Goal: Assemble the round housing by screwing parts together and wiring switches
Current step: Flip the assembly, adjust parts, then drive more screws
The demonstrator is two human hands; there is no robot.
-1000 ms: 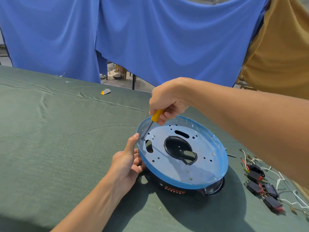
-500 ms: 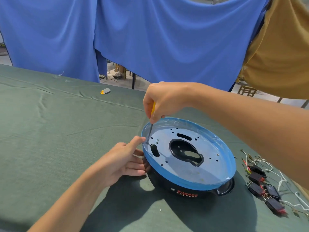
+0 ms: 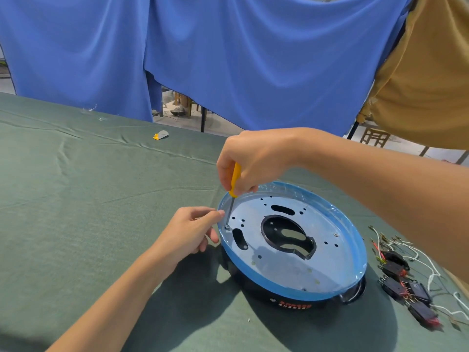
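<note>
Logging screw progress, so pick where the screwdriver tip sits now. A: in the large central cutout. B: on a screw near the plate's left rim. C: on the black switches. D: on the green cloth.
B: the screwdriver, gripped by the right hand, stands with its tip on a screw just inside the blue rim of the plate, beside the left hand.
</note>
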